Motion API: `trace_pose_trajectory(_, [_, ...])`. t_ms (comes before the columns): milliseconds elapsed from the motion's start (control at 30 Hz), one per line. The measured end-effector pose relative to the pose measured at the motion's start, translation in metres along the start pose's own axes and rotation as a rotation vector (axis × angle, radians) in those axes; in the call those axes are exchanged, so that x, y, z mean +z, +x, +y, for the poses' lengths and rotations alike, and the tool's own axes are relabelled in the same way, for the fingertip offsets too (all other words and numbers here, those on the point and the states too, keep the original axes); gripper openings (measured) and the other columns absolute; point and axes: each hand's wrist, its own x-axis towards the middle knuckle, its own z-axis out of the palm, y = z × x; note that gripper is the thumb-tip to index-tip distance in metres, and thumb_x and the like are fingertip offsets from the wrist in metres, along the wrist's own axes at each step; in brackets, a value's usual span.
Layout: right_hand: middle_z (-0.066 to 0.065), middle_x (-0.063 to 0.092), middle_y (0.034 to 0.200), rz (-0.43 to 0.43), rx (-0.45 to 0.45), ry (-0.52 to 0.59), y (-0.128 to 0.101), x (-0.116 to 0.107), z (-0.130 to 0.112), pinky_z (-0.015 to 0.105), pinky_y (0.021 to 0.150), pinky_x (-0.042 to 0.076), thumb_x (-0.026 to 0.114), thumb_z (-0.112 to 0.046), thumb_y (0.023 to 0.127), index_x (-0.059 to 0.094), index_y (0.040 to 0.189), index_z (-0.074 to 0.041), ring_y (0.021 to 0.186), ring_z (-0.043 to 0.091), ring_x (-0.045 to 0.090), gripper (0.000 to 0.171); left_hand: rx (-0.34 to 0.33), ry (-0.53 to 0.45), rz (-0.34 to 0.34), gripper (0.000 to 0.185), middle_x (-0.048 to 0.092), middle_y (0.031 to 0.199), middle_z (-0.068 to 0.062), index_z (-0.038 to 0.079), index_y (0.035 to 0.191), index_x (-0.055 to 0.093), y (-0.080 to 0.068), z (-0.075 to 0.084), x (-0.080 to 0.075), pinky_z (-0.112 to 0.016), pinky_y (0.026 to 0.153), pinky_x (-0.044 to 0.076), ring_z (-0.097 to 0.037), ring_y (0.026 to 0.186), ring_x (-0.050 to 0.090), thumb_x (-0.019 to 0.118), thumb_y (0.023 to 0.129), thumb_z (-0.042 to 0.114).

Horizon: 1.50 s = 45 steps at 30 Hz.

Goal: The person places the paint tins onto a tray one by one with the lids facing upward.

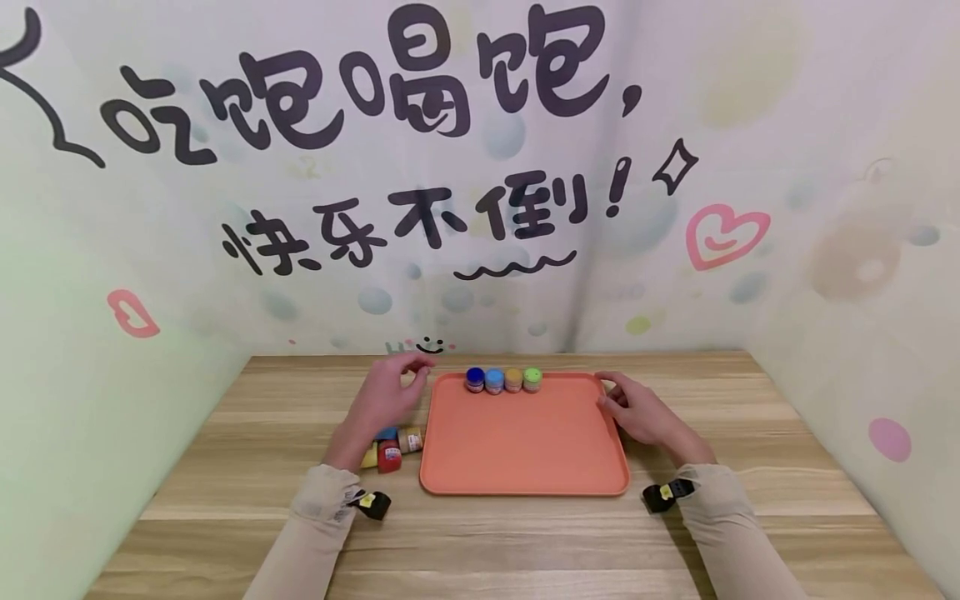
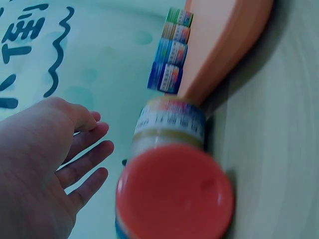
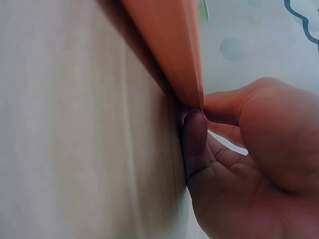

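Observation:
An orange-pink tray lies on the table. Along its far edge stand several small paint jars: a dark blue-lidded jar, a light blue one, a tan one and a green one. My left hand hovers left of the tray with fingers loosely bent and nothing in them. Below that hand lie more jars, among them a red jar and a tan-gold jar, partly hidden by the wrist. My right hand pinches the tray's right rim between thumb and fingers.
The wooden table meets a printed wall curtain just behind the tray. Pale curtains also flank both sides. Each wrist wears a black camera strap. A yellow jar peeks out beside the left forearm.

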Motion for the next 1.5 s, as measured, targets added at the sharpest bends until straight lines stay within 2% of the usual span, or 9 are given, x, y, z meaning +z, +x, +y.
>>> trace_pose_trajectory(200, [0.018, 0.071, 0.114, 0.000, -0.001, 0.006, 0.000, -0.001, -0.002, 0.034, 0.078, 0.055, 0.058, -0.017, 0.113, 0.045, 0.158, 0.002, 0.093, 0.021, 0.067, 0.051, -0.023, 0.021, -0.004, 0.017, 0.080, 0.114, -0.015, 0.008, 0.117, 0.078, -0.008, -0.013, -0.010, -0.053, 0.101, 0.061, -0.025, 0.102, 0.076, 0.067, 0.104, 0.006])
trace_pose_trajectory(500, [0.018, 0.071, 0.114, -0.005, 0.002, -0.003, 0.001, -0.001, 0.000, 0.034, 0.079, 0.056, 0.059, -0.018, 0.113, 0.046, 0.158, 0.001, 0.094, 0.020, 0.067, 0.051, -0.070, 0.067, -0.035, 0.018, 0.079, 0.108, -0.014, 0.004, 0.118, 0.077, -0.019, -0.024, -0.022, -0.050, 0.094, 0.063, -0.022, 0.097, 0.071, 0.067, 0.104, 0.006])
trace_pose_trajectory(767, [0.017, 0.072, 0.113, 0.003, 0.003, 0.002, 0.001, 0.000, -0.002, 0.034, 0.079, 0.056, 0.059, -0.018, 0.112, 0.047, 0.157, 0.001, 0.094, 0.020, 0.068, 0.050, -0.126, 0.091, -0.080, 0.018, 0.078, 0.103, -0.006, 0.005, 0.117, 0.078, -0.029, -0.029, -0.032, -0.043, 0.087, 0.060, -0.021, 0.096, 0.070, 0.066, 0.103, 0.008])
trace_pose_trajectory(933, [0.017, 0.071, 0.113, -0.001, 0.004, 0.008, 0.000, 0.000, -0.004, 0.036, 0.080, 0.056, 0.060, -0.017, 0.112, 0.047, 0.157, 0.001, 0.094, 0.020, 0.067, 0.050, -0.145, 0.082, -0.114, 0.020, 0.079, 0.109, -0.010, 0.006, 0.119, 0.077, -0.034, -0.034, -0.040, -0.043, 0.087, 0.061, -0.025, 0.100, 0.072, 0.066, 0.102, 0.006])
trace_pose_trajectory(1100, [0.018, 0.071, 0.114, -0.004, 0.005, 0.011, -0.001, -0.001, -0.004, 0.036, 0.080, 0.056, 0.059, -0.017, 0.112, 0.046, 0.157, 0.002, 0.094, 0.021, 0.068, 0.051, -0.167, 0.058, -0.178, 0.030, 0.078, 0.110, -0.011, 0.005, 0.121, 0.076, -0.035, -0.037, -0.047, -0.047, 0.092, 0.062, -0.025, 0.101, 0.072, 0.064, 0.094, 0.001])
trace_pose_trajectory(1233, [0.017, 0.071, 0.114, 0.001, 0.007, 0.010, -0.001, 0.000, -0.005, 0.036, 0.081, 0.056, 0.060, -0.017, 0.112, 0.046, 0.157, 0.001, 0.094, 0.021, 0.068, 0.050, -0.159, 0.044, -0.223, 0.035, 0.078, 0.114, -0.012, 0.004, 0.121, 0.076, -0.035, -0.038, -0.048, -0.049, 0.092, 0.063, -0.026, 0.103, 0.072, 0.061, 0.090, 0.000])
trace_pose_trajectory(1367, [0.017, 0.071, 0.114, 0.004, 0.007, 0.008, -0.002, 0.000, -0.006, 0.036, 0.080, 0.056, 0.060, -0.017, 0.112, 0.047, 0.157, 0.001, 0.094, 0.021, 0.067, 0.050, -0.163, 0.027, -0.241, 0.034, 0.078, 0.117, -0.012, 0.004, 0.122, 0.076, -0.036, -0.040, -0.045, -0.049, 0.092, 0.063, -0.028, 0.105, 0.072, 0.060, 0.093, 0.000])
trace_pose_trajectory(1500, [0.018, 0.071, 0.114, -0.002, 0.013, 0.011, -0.001, 0.000, -0.005, 0.035, 0.080, 0.056, 0.059, -0.017, 0.112, 0.046, 0.157, 0.001, 0.094, 0.021, 0.067, 0.050, -0.186, 0.038, -0.248, 0.024, 0.077, 0.115, -0.010, 0.006, 0.122, 0.076, -0.036, -0.042, -0.042, -0.047, 0.090, 0.064, -0.026, 0.103, 0.072, 0.063, 0.102, 0.007])
